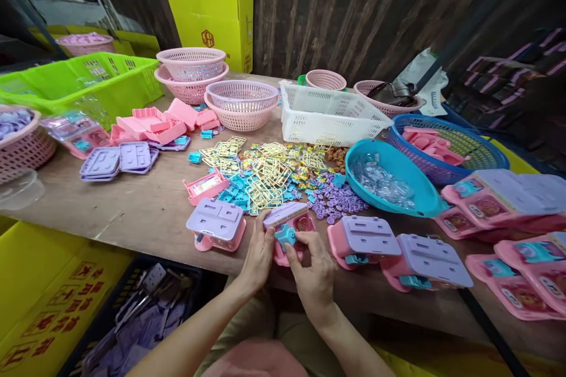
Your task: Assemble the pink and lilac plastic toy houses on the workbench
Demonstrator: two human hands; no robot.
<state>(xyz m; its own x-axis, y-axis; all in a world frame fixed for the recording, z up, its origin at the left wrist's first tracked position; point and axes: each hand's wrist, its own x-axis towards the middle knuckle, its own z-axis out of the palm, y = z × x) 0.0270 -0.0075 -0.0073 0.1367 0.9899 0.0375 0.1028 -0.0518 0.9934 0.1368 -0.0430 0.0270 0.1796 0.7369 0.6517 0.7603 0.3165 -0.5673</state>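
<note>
Near the table's front edge, my left hand [257,256] grips the side of a pink toy box with a purple lid [289,211]. The fingers of my right hand [316,271] are closed on a small turquoise plastic part [286,234] at the toy's front; whether it is fixed there I cannot tell. To the left stands a similar toy box [215,224], and two more, a nearer one [365,238] and a farther one [433,262], are on the right. Just behind my hands lie turquoise parts [235,191], cream plastic frames [267,179] and small purple discs [338,197].
A turquoise bowl [424,209] of clear parts and a white basket [327,109] stand behind. Stacked toys [517,194] are at the right. Purple panels [119,159] and pink trays [145,123] lie left. Below are a yellow carton [57,294] and a dark crate [194,277].
</note>
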